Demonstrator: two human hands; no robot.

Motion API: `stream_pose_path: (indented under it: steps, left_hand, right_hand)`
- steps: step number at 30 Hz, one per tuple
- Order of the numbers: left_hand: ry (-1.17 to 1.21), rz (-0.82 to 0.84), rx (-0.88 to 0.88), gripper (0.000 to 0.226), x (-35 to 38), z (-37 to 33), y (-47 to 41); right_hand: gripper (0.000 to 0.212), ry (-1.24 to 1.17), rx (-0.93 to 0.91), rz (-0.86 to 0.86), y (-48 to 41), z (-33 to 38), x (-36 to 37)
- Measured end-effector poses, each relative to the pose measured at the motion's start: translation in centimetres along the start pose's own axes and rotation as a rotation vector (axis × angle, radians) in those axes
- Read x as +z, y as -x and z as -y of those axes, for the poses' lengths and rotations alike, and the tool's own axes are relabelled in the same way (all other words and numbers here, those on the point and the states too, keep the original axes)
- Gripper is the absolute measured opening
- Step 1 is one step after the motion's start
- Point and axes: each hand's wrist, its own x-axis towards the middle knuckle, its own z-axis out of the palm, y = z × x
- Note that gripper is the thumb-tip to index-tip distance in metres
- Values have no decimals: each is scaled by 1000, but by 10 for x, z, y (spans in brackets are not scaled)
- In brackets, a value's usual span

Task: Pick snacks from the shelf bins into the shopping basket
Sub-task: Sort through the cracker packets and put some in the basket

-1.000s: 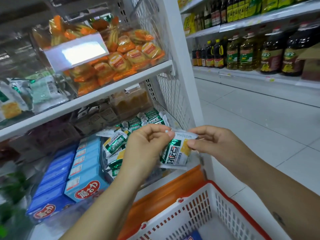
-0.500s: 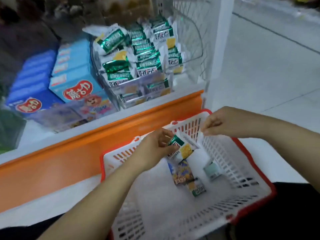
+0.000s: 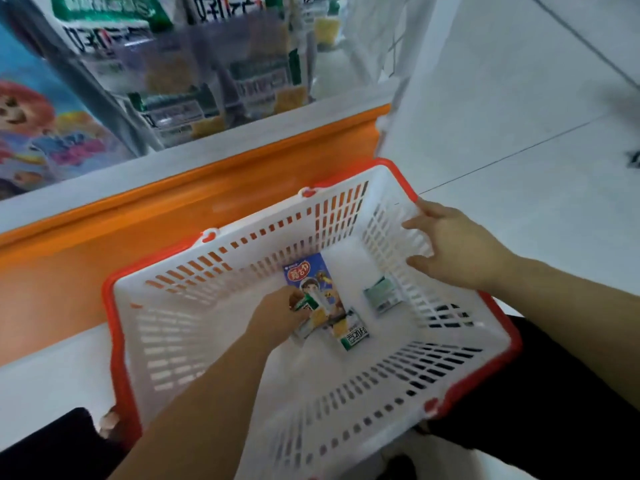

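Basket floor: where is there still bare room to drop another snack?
The basket floor is bare in its near half, below the green packet, and on the left, between the left hand and the left wall. It is crowded mid-floor, where that hand's packet lies over the blue box. A pale packet sits under the right hand.

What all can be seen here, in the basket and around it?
Shopping basket: one, white with red rim, on the floor by the shelf.
Blue snack box: one, blue, flat on the basket floor.
Green-and-white snack packet: one, loose beside the box.
Pale green packet: one, near the right wall.
Packet in hand: one, green and white, low over the box.
Shelf bin: one, clear, holding more green-and-white packets.
Shelf edge: orange, behind the basket.
Left hand: grip shut on the packet.
Right hand: open, at the basket's right wall.
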Motion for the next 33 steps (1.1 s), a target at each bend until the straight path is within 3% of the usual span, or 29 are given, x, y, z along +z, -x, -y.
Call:
stream_pose_path:
  steps: [9, 15, 18, 22, 27, 33]
  left_hand:
    - [-106, 17, -1, 38, -4, -5, -3]
    - [-80, -78, 142, 34, -57, -39, 39]
    - [-41, -166, 270, 29, -98, -67, 67]
    - [-58, -364, 475, 26, -158, -99, 112]
    - [18, -769, 658, 19, -226, -110, 162]
    - [-69, -1109, 690, 22, -272, -101, 163]
  right_hand:
    - [62, -7, -4, 38, -3, 3, -3]
    - [59, -103, -13, 104, -4, 12, -21]
    - [51, -203, -68, 47, 0, 30, -39]
    - [39, -368, -185, -108, 9, 64, -65]
    - [24, -622, -281, -353, 18, 98, -107]
    - [21, -633, -354, -574, -1, 126, -173]
